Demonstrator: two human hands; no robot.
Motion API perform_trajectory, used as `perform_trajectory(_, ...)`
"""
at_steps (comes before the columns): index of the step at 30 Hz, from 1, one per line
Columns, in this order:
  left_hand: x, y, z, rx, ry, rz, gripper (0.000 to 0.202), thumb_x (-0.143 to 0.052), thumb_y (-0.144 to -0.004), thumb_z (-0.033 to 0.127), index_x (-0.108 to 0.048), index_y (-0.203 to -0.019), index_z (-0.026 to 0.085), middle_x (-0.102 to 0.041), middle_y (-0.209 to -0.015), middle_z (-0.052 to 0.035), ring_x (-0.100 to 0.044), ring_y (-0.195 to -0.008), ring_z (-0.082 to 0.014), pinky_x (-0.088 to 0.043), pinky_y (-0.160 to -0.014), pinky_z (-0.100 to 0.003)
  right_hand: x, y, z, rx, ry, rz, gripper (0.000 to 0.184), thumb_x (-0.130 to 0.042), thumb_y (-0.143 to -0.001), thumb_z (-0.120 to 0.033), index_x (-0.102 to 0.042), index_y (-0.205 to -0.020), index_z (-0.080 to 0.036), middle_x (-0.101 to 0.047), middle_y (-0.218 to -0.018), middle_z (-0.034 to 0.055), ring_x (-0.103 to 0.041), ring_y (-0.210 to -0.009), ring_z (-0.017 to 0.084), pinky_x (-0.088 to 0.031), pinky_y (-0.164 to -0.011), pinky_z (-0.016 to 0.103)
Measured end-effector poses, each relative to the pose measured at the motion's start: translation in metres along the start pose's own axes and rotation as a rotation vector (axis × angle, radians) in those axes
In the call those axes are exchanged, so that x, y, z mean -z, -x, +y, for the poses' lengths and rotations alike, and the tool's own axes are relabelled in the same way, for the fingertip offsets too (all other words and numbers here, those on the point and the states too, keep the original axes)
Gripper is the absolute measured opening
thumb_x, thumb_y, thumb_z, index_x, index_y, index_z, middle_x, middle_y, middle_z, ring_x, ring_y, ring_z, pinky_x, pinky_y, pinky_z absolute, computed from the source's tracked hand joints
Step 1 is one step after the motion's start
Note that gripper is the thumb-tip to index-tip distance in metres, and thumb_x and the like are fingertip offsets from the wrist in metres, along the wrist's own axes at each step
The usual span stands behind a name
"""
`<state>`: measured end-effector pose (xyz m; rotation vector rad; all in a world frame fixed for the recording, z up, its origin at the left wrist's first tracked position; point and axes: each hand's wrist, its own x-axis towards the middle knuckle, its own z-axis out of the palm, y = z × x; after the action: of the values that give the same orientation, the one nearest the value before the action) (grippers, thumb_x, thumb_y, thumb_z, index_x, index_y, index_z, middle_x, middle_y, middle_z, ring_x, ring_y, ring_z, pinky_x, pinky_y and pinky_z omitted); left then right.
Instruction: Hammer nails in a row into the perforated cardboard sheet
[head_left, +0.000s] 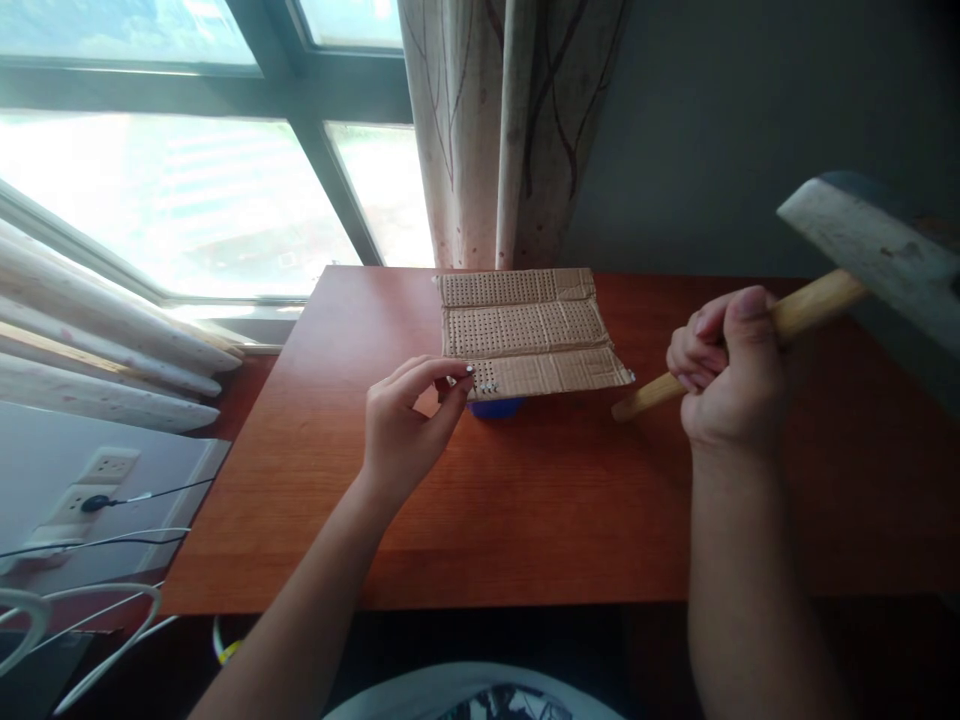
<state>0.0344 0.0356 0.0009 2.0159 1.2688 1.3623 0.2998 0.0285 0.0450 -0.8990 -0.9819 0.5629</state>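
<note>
A sheet of brown cardboard [529,330] full of small holes lies on the wooden table [525,500], resting on a blue object [495,408] under its near edge. My left hand [409,425] pinches a small nail at the cardboard's near left corner, beside a few nail heads [486,385] set there. My right hand [724,375] is closed round the wooden handle of a hammer [870,255], raised to the right of the cardboard with its grey head up near the frame's edge.
A window and a patterned curtain [510,130] stand behind the table. At the left a wall socket [97,480] has a plug and cables trailing down. The grey wall [735,130] runs along the table's far right edge.
</note>
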Motion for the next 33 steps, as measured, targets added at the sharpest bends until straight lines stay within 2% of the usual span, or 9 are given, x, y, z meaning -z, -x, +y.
perform_trajectory(5,-0.0012,-0.0003,0.0019,-0.008,-0.031,-0.006,0.006,-0.068,-0.086,0.021,-0.073,-0.089,0.019,-0.073,-0.08,-0.0016,-0.063,-0.07,-0.0131,-0.054,-0.071,-0.025,0.0,0.0005,0.0001,0.0,-0.004,-0.012,0.037,-0.07,-0.085,-0.04,-0.052,-0.059,-0.019,-0.029,-0.042,-0.0091,-0.023,-0.031,0.004,-0.011,-0.032,0.023)
perform_trajectory(12,0.0001,-0.0011,0.0021,-0.037,-0.03,-0.015,0.007,-0.068,-0.086,0.016,-0.072,-0.09,0.019,-0.074,-0.083,-0.0017,-0.064,-0.07,-0.0127,-0.053,-0.072,-0.025,0.0021,0.0002,0.0014,0.01,0.024,-0.017,0.038,-0.068,-0.087,-0.044,-0.053,-0.06,-0.021,-0.028,-0.043,-0.0096,-0.022,-0.031,0.005,-0.011,-0.033,0.023)
perform_trajectory(22,0.0004,-0.0023,0.0003,-0.024,-0.016,-0.029,0.006,-0.067,-0.086,0.02,-0.072,-0.09,0.019,-0.073,-0.083,-0.0029,-0.064,-0.07,-0.0138,-0.054,-0.072,-0.026,0.0011,0.0005,0.0,0.007,0.039,-0.013,0.041,-0.069,-0.085,-0.048,-0.051,-0.06,-0.022,-0.027,-0.043,-0.0096,-0.022,-0.031,0.005,-0.011,-0.034,0.024)
perform_trajectory(33,0.0008,-0.0032,0.0022,-0.056,0.001,-0.022,0.007,-0.068,-0.086,0.015,-0.072,-0.09,0.018,-0.073,-0.083,-0.0025,-0.064,-0.07,-0.013,-0.054,-0.072,-0.026,0.0014,0.0012,-0.0006,0.006,0.045,-0.012,0.04,-0.068,-0.087,-0.047,-0.051,-0.06,-0.022,-0.027,-0.043,-0.0096,-0.022,-0.031,0.005,-0.011,-0.034,0.024)
